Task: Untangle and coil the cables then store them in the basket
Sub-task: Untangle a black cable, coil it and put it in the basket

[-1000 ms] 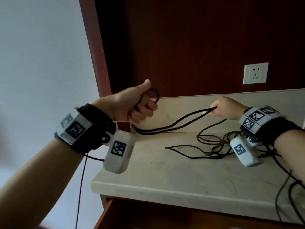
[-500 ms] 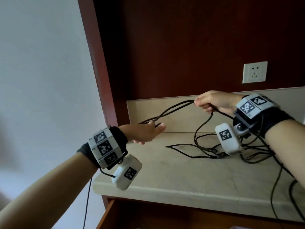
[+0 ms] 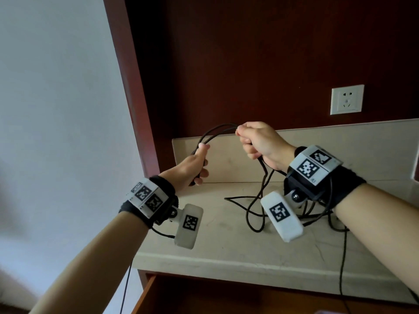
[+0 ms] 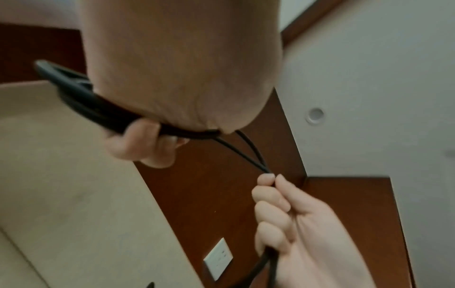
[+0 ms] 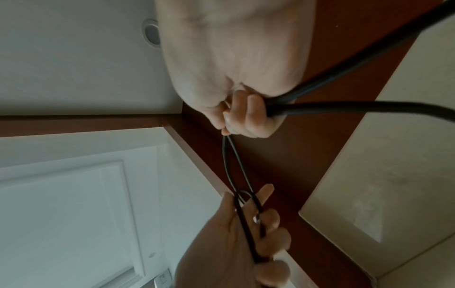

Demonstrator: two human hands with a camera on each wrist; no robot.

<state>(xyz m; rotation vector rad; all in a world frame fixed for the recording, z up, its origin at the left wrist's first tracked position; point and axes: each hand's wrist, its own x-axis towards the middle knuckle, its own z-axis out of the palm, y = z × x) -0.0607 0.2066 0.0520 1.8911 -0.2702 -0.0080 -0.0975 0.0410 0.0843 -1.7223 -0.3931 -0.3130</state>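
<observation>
A thin black cable [image 3: 213,132] arcs in doubled strands between my two hands above the stone counter [image 3: 226,241]. My left hand [image 3: 197,164] grips a folded bundle of this cable [image 4: 103,109] in its fist, thumb up. My right hand [image 3: 254,141] pinches the strands [image 5: 234,161] at thumb and forefinger, and the cable [image 5: 344,109] runs on through its curled fingers. From the right hand the cable drops to a loose tangle of black cables [image 3: 256,211] on the counter, partly hidden behind my right wrist. No basket is in view.
A dark wooden back panel [image 3: 249,64] carries a white wall socket [image 3: 347,99]. A wooden post [image 3: 129,87] edges the alcove on the left, with a white wall beyond. An open drawer [image 3: 181,295] lies below the counter's front edge.
My right hand has risen and moved left toward my left hand, carrying the cable with it. My left hand dropped, then came up again. The strands between the hands went from stretched to a short arc.
</observation>
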